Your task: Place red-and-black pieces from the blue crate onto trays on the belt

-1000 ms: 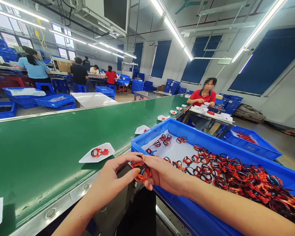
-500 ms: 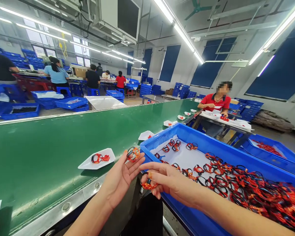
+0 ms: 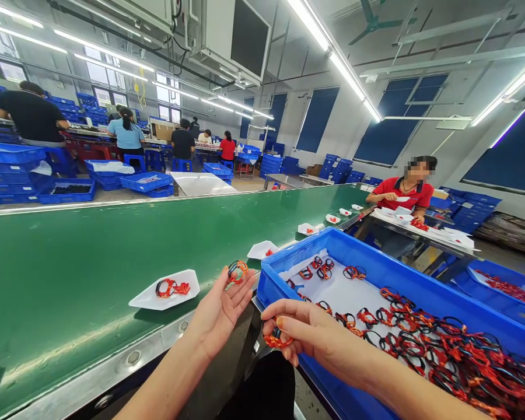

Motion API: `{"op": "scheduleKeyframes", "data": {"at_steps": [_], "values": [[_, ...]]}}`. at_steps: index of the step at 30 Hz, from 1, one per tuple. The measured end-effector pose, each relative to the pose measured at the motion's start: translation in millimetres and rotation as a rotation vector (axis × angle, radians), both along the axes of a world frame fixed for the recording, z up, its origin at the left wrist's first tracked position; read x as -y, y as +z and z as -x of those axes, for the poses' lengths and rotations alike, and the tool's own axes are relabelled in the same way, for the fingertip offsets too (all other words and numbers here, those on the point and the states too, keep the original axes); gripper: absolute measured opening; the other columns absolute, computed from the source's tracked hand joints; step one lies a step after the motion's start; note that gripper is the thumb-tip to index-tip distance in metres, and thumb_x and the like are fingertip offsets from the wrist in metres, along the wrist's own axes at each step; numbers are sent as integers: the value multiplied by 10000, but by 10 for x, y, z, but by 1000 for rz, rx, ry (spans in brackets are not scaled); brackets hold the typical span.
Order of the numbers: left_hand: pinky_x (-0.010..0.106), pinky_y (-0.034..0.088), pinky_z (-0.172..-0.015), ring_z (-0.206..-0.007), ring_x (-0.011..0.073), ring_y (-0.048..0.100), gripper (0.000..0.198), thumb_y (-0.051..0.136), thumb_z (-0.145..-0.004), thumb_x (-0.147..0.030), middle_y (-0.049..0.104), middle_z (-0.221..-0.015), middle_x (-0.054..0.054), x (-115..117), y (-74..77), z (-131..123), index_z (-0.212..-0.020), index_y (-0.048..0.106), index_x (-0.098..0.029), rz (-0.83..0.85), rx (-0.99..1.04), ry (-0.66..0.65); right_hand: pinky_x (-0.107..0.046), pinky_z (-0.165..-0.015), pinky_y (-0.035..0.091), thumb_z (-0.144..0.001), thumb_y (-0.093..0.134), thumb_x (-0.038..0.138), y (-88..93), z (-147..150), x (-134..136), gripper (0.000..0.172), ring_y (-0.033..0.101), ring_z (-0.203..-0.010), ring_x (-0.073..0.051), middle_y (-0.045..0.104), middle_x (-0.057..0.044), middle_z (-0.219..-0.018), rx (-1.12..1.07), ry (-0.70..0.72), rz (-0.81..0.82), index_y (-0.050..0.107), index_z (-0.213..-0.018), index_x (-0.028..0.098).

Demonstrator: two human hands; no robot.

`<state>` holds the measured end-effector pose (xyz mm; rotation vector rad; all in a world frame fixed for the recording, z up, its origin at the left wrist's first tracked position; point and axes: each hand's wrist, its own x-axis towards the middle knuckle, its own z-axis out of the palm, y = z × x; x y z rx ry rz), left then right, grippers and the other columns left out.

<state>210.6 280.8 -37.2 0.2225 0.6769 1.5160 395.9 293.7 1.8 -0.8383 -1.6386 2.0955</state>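
Note:
My left hand [image 3: 219, 312] is palm up above the edge of the green belt, with its thumb and fingertips closed on a red-orange and black ring-shaped band [image 3: 238, 272]. Beside it, in front of the blue bin's near corner, my right hand [image 3: 310, 329] curls its fingers round a second band [image 3: 278, 339]. A small gap separates the two hands. To the left of my left hand, a white pointed dish [image 3: 164, 301] rests on the belt, holding a similar band [image 3: 166, 287] and small red pieces [image 3: 183, 288].
The green conveyor belt [image 3: 79, 251] carries more white dishes [image 3: 260, 249] further along. A blue bin [image 3: 402, 271] lined with white sheet holds many bands, heaped on its right side. A co-worker in red [image 3: 400, 195] sits at a table beyond it. Blue crates [image 3: 9, 175] are stacked at left.
My view has turned slightly left. The white dishes have moved left along the belt. My right hand has drawn slightly away from my left; both still hold their bands.

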Motion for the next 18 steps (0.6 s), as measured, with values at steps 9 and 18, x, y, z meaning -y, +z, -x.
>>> {"op": "scheduleKeyframes", "data": {"at_steps": [9,18], "values": [[230,562,-696,-899,153,672,188,492,-900,-255,662,-1091,122,-35,-47,18,-1025,560,-131,5,60,-64,-179,-545,428,-790,646,360,38,1,16,267,540,-577,-49,623,-36,-905,41,8,-27,622,-976,169],[313,485,-906,-1118,185,560,391,670,-773,-232,608,-1189,61,48,-3,29,-1123,496,-219,-274,-387,177,-172,-538,434,-796,633,391,-12,-3,2,294,560,-595,-57,636,-43,-909,73,31,-80,625,-987,168]]}}
